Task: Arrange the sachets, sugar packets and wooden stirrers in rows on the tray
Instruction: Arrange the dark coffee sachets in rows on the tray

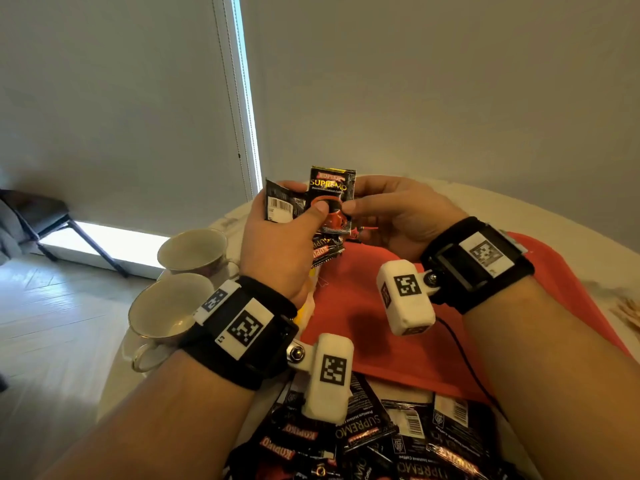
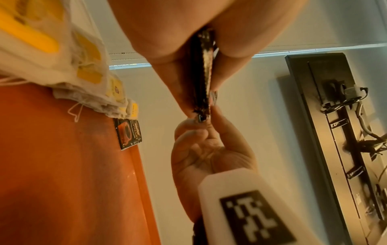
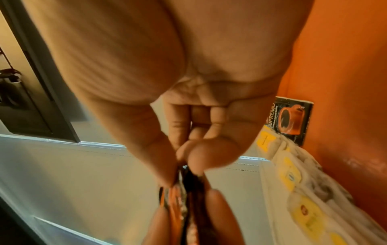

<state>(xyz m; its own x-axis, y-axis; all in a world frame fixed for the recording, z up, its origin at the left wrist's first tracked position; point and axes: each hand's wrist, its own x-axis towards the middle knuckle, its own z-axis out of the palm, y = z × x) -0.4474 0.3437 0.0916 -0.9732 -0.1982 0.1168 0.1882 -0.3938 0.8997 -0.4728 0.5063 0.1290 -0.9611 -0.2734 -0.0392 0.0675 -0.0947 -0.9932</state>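
Both hands are raised above the orange-red tray. My left hand grips a small fan of black coffee sachets: the front one faces me, and another shows its barcode. My right hand pinches the front sachet's right edge between thumb and fingers. In the left wrist view the held sachets show edge-on, with the right hand pinching their end. One sachet lies flat at the tray's far end beside a row of yellow-tagged tea bags.
A loose pile of black sachets lies on the table near me, in front of the tray. Two cups stand at the left table edge. Wooden stirrers lie at the far right. A chair stands on the floor to the left.
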